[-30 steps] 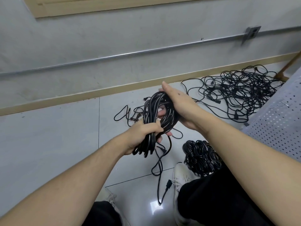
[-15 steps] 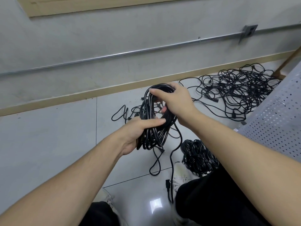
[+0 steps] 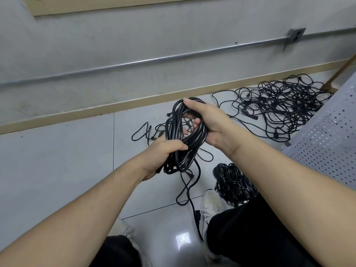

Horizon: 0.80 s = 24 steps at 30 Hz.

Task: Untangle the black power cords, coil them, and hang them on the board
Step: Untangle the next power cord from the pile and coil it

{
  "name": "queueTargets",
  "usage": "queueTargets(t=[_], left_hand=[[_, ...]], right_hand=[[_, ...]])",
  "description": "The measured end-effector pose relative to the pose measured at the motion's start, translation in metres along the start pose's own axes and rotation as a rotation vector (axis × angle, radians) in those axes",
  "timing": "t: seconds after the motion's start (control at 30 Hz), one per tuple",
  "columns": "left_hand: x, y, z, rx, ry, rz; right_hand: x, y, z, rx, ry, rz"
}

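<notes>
A coil of black power cord [image 3: 178, 132] hangs between my hands above the floor. My left hand [image 3: 163, 153] grips the lower part of the coil, fingers wrapped round the bundle. My right hand [image 3: 208, 122] holds the upper right side of the coil, fingers curled over the top loops. A loose tail of the cord [image 3: 189, 191] drops from the coil to the tiles. A big tangle of black cords [image 3: 279, 108] lies on the floor at the right by the wall. A finished coil [image 3: 233, 180] lies by my right foot.
A grey perforated board [image 3: 327, 143] leans in at the right edge. A few loose cord ends [image 3: 142, 132] lie on the tiles behind the coil. My white shoes [image 3: 210, 205] and dark trousers fill the bottom. The wall carries a metal conduit [image 3: 134, 62] and a socket box [image 3: 295, 35].
My right hand has swung round the top of the coil and settled on its upper right side, laying another loop. The tail on the floor has shortened and shifted. My left hand keeps its grip.
</notes>
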<state>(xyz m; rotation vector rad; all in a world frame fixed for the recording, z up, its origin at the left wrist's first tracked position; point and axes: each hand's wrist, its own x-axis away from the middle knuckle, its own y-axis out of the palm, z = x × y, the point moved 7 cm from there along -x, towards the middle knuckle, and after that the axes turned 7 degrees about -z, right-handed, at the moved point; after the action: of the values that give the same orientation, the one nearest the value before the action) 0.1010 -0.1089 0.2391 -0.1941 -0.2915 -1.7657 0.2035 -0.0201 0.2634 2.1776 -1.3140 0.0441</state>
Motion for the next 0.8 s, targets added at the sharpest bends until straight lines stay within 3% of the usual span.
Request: queueTargets(t=[0.27,0.4,0.57,0.63,0.7,0.8], left_hand=[[-0.004,0.013,-0.005,0.301,-0.162,-0.150],[-0.007,0.011,-0.009,0.236,-0.223,-0.138],[-0.005,0.000,-0.004,0.084,-0.177,-0.052],[-0.005,-0.004,-0.001,0.085,-0.122,-0.021],[-0.006,-0.011,0.004,0.135,-0.064,0.031],[-0.005,-0.033,0.011,0.196,-0.016,0.165]], right_hand=[[-0.011,-0.004,0.005,-0.044,-0.066,-0.030],[-0.016,-0.009,0.002,0.134,-0.173,0.033],[-0.015,-0.003,-0.002,0.276,-0.278,0.051],[-0.018,0.000,0.006,0.200,-0.223,-0.026],[-0.018,0.008,0.024,0.194,-0.075,-0.210],[-0.006,0.013,0.065,0.412,0.208,-0.430]])
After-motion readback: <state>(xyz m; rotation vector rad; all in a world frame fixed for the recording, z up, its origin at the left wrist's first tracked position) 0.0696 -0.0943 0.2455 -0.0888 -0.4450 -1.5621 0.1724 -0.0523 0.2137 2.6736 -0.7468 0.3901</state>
